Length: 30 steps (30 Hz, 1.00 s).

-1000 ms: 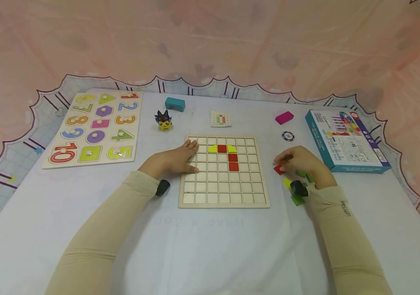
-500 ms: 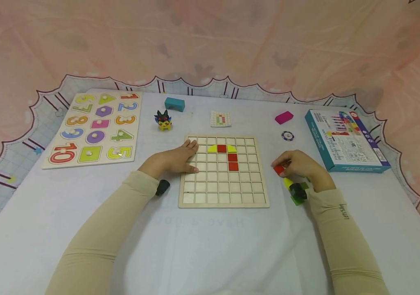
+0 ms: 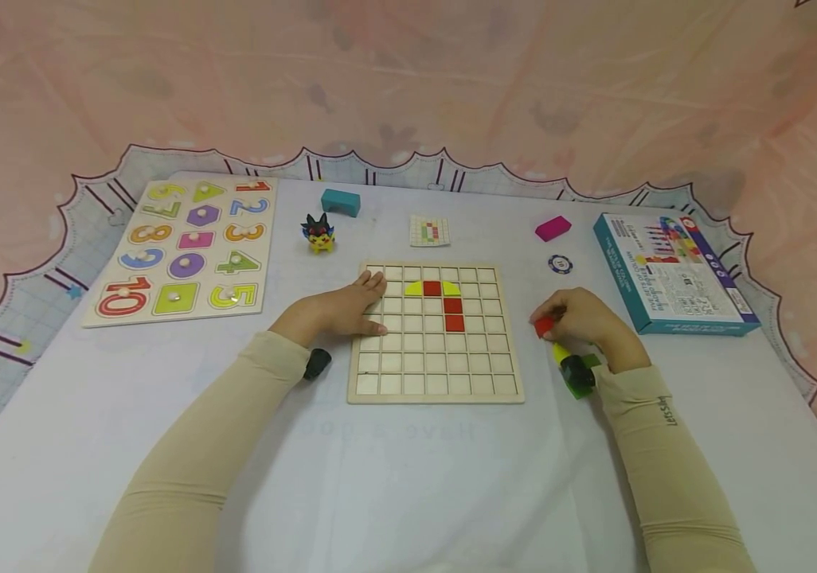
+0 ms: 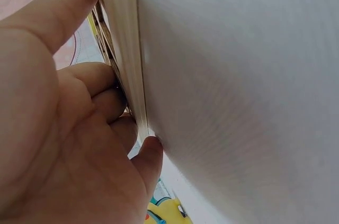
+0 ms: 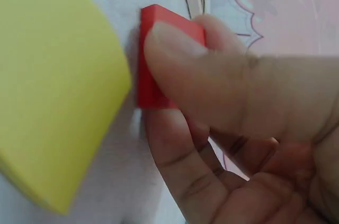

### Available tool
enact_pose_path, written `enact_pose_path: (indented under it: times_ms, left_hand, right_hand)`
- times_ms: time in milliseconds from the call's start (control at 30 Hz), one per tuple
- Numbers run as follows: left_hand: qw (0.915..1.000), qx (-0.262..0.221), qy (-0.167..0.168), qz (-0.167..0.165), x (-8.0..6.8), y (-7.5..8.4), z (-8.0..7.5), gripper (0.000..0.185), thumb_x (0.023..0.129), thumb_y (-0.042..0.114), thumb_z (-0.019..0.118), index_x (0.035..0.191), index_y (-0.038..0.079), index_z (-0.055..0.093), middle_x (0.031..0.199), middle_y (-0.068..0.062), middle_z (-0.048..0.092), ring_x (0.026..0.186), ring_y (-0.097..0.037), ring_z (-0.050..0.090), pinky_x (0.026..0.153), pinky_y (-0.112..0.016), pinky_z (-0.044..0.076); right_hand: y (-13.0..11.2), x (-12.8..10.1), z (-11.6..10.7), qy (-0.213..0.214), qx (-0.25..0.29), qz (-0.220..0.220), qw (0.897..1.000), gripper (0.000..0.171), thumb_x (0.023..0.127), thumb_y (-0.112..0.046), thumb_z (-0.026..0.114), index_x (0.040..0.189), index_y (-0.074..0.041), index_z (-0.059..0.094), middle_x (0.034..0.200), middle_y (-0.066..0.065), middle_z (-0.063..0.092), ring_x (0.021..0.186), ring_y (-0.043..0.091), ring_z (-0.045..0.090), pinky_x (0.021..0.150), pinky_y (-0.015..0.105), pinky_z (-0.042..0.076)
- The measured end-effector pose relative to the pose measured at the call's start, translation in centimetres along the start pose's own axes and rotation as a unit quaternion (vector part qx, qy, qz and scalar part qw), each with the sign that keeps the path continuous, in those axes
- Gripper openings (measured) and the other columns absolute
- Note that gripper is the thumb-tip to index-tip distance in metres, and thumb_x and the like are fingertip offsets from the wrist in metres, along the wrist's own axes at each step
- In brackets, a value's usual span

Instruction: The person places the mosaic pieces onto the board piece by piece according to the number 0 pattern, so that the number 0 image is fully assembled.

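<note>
A pinkish backdrop is draped behind a surface covered with white cloth; a pale number puzzle is laid well left of the gridded wooden board, and a teal-edged box is laid flat well to its right; across the board's left edge the left hand is rested, fingers straight and spread, thumb held apart from them; by it nothing is gripped. The right hand is held to the right of the board, low over the cloth, fingers bent downward. Beyond the board are placed a teal block, a printed card, a yellow figurine with a dark headpiece and a magenta block; a dark chip is set to its right. In the board's cells are seated three red squares and two yellow rounded pieces; right of the board, green pieces and a yellow piece are partly covered by the right arm. The red tile, smooth and straight-edged, is also right of the board; it is pinched between the right hand's thumb and fingers, the thumb pressed on its face.
</note>
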<state>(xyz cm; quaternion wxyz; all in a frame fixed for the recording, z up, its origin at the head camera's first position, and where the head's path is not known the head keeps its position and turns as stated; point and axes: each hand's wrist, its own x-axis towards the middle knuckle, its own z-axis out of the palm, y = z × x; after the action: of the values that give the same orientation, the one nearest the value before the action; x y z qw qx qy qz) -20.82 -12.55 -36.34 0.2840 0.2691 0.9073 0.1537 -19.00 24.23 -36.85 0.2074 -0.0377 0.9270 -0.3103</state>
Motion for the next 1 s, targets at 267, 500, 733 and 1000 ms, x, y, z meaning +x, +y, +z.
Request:
enact_pose_path:
  times_ms: [267,500,733,1000]
  left_hand:
    - [1.0,0.0,-0.003,0.001,0.3,-0.2,0.0,0.085,0.091,0.037,0.055,0.146,0.0,0.001,0.154,-0.015,-0.009,0.14,-0.031,-0.015,0.115,-0.045,0.003]
    - [1.0,-0.004,-0.008,-0.003,0.2,0.0,-0.1,0.085,0.091,0.037,0.054,0.146,0.001,0.0,0.154,-0.014,-0.01,0.14,-0.03,-0.015,0.115,-0.045,0.003]
    - [1.0,0.001,-0.009,0.0,0.2,-0.1,-0.1,0.086,0.091,0.037,0.055,0.146,0.0,0.0,0.154,-0.014,-0.01,0.14,-0.03,-0.016,0.115,-0.045,0.002]
    - [0.9999,-0.002,-0.009,-0.005,0.1,0.0,-0.2,0.086,0.091,0.037,0.055,0.146,0.0,0.0,0.154,-0.014,-0.01,0.14,-0.03,-0.016,0.115,-0.044,0.002]
  right_hand:
    - [-1.0,-0.7,-0.6,0.02,0.011,-0.001,1.0,0.035,0.074,0.006,0.052,0.104,0.0,0.068,0.105,0.017,0.062,0.097,0.029,0.048,0.079,0.034,0.043]
    - [-2.7,-0.2,-0.2,0.019,0.04,-0.025,0.999,0.032,0.078,0.006,0.053,0.106,0.003,0.067,0.11,0.019,0.062,0.099,0.027,0.05,0.084,0.036,0.043]
    - [-4.4,0.4,1.3,-0.005,0.083,-0.038,0.996,0.029,0.078,0.004,0.057,0.105,0.003,0.068,0.114,0.019,0.061,0.099,0.026,0.049,0.088,0.038,0.042]
    - [-6.2,1.4,3.7,-0.051,0.114,-0.075,0.989,0.024,0.076,0.003,0.064,0.099,0.005,0.069,0.1,0.013,0.068,0.096,0.022,0.049,0.087,0.031,0.039]
